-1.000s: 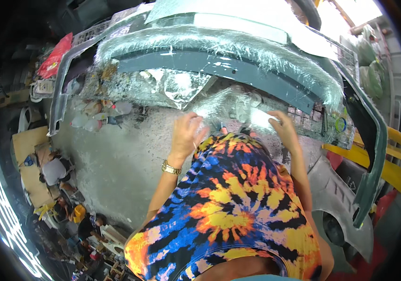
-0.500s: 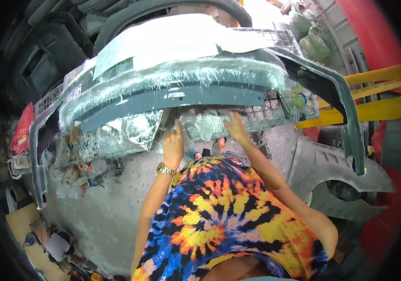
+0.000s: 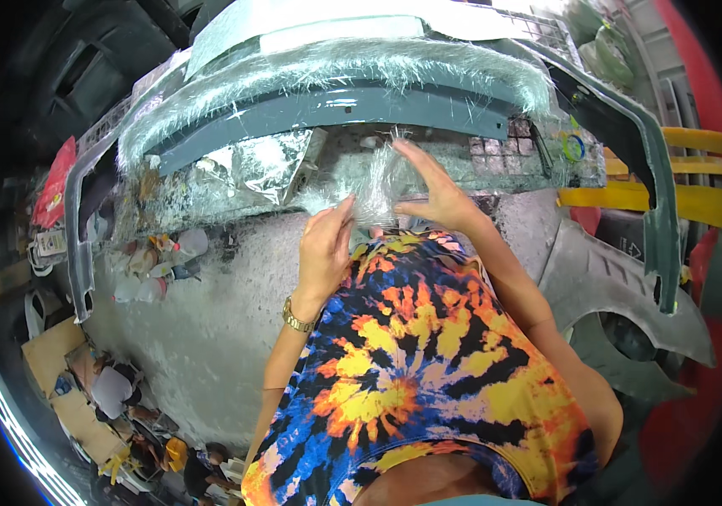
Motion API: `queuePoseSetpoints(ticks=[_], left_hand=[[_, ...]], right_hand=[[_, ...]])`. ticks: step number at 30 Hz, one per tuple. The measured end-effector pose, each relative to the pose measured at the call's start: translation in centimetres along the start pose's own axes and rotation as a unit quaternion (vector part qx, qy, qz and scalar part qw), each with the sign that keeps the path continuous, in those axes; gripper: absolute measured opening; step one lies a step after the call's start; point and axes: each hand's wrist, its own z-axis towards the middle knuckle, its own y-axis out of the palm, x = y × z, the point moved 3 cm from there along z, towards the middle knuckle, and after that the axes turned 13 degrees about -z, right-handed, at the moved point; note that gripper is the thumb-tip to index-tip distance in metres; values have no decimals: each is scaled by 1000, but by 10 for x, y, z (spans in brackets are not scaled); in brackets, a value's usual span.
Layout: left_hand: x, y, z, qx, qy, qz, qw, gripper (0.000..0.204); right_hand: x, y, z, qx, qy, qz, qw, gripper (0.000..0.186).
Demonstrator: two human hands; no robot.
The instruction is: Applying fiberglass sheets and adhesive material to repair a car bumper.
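Observation:
A loose, whitish piece of glass fibre mat [image 3: 375, 190] stands bunched between my hands, its stray strands sticking up at the top. My left hand [image 3: 325, 249], with a gold watch on its wrist, has its fingers pressed together at the mat's left edge; its thumb is mostly hidden. My right hand [image 3: 439, 190] curves round the other side, fingers stretched and thumb apart, the fingertips near the mat's upper end. Just beyond lies a long grey-green car bumper [image 3: 293, 114], with frayed glass fibre [image 3: 319, 72] along its edge.
A fibre-covered wire-mesh bench [image 3: 538, 169] lies under the bumper, with a crumpled clear plastic sheet [image 3: 272, 164] on it. Yellow bars [image 3: 681, 202] and a grey fender [image 3: 622, 278] are at right. Bottles [image 3: 150, 266] stand on the floor at left. People [image 3: 112, 388] sit at lower left.
My hands have drawn closer together and nearer my body. The glass fibre mat, flat and spread on the bench before, is now gathered upright between them. The view has shifted, too.

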Motion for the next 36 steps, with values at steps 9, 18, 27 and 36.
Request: queuePoseSetpoints(ticks=[9,18,27,36], left_hand=[[40,-36,-16,10,-131,-265,955,37],[79,-48,-22,-81,-92,-147,981,39],[72,-63,-95,-17,-204,-97,974,52],[-7,-129,-190,10,-335,-29,942,21]], right_hand=[[-7,-53,-4,-4,12,316,949,96],[-79,-31,14,-323,-166,35,931,56],[-96,35,29,-354,-309,96,878,32],[57,149,34,-64,19,14,998,26]])
